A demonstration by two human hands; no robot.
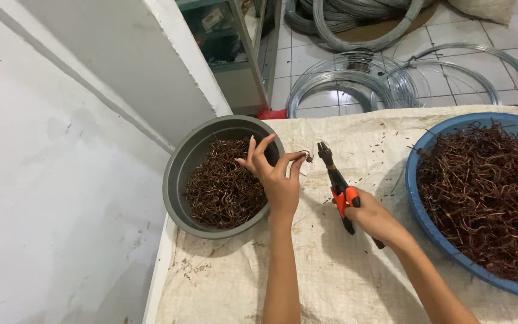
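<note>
Two bare hands are working small brown wire pieces over a sack-covered worktop (343,282).

The left hand (277,180) is pinching a tiny bent wire piece (307,157) between thumb and forefinger, its other fingers spreading open above a grey bowl (178,174) of short brown wire bits. The right hand (372,217) is closing around the orange-and-black handles of pliers (337,183), whose tip is pointing at the wire piece, just beside it. A blue basin (418,198) of longer tangled brown wire is sitting at the right. Silver wire coils (355,84) are lying on the tiled floor beyond.
</note>
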